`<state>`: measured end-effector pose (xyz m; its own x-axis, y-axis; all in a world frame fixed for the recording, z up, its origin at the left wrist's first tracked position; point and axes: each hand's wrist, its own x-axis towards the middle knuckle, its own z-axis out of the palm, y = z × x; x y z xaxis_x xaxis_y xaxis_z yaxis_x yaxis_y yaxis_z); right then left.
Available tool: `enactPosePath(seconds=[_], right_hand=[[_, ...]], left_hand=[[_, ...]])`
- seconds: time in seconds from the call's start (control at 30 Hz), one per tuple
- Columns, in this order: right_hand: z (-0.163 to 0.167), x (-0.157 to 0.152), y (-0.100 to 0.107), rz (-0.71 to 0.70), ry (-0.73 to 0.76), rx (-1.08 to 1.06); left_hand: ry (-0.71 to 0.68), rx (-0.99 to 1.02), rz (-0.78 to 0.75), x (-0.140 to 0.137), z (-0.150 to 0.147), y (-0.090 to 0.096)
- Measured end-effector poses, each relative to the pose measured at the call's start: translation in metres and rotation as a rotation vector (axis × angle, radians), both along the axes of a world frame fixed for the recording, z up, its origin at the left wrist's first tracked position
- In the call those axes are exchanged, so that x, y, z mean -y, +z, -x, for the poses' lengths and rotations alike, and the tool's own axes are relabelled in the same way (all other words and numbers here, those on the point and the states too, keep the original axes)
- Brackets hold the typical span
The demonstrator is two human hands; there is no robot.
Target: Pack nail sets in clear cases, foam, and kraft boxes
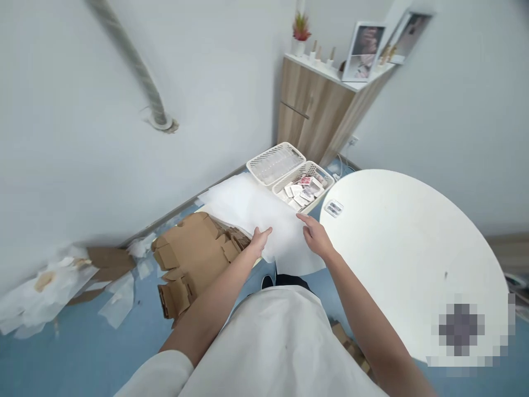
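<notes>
A thin white packing sheet [248, 205], likely foam or paper, spreads before me and drapes down toward my lap. My left hand [258, 242] is at its near left edge, thumb and one finger showing in a V and the other fingers curled with the sheet in them. At the opposite edge my right hand [317, 236] grips the sheet, its index finger stretched along the top. Flattened brown cardboard boxes [198, 242] lie just left of my left hand, partly under the sheet.
Beyond the sheet stand a white basket of small packets [303, 190] and a basket with clear pieces [276, 164]. A round white table [397, 248] is at right, with a small clear case [334, 208]. A wooden cabinet [314, 105] stands behind; scrap wrapping [53, 286] litters the left floor.
</notes>
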<state>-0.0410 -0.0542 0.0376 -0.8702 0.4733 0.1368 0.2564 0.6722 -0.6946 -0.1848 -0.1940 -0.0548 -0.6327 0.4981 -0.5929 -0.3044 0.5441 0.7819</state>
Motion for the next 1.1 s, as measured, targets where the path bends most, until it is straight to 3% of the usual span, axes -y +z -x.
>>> enactPosePath(seconds=[0.13,0.37,0.5,0.6,0.7,0.83,0.93,1.0,1.1], right_hand=[[-0.057,0.009,-0.002,0.119,-0.128,-0.044],[-0.128,0.005,-0.013,0.815,-0.63,-0.257],[-0.172,-0.007,-0.021,0.957,-0.776,-0.296],[-0.208,-0.019,-0.027,0.901,-0.887,-0.295],[-0.238,-0.035,-0.025,0.737,-0.987,-0.279],[-0.264,-0.058,-0.009,0.251,-1.047,-0.329],[-0.28,-0.068,-0.006,-0.063,-1.029,-0.307],[-0.292,-0.071,-0.017,-0.099,-1.027,-0.244],[-0.311,-0.07,-0.049,0.038,-1.057,-0.129]], left_hand=[[-0.138,0.01,-0.073,-0.015,-0.03,0.005],[-0.561,-0.203,-0.273,-0.051,-0.08,0.005],[-0.774,-0.379,-0.314,-0.085,-0.111,0.007],[-0.915,-0.443,-0.3,-0.119,-0.139,0.016],[-0.962,-0.497,-0.319,-0.155,-0.171,0.032],[-0.921,-0.645,-0.474,-0.197,-0.21,0.056],[-0.925,-0.717,-0.546,-0.217,-0.23,0.062],[-0.972,-0.74,-0.52,-0.224,-0.239,0.056],[-1.09,-0.728,-0.381,-0.225,-0.246,0.035]])
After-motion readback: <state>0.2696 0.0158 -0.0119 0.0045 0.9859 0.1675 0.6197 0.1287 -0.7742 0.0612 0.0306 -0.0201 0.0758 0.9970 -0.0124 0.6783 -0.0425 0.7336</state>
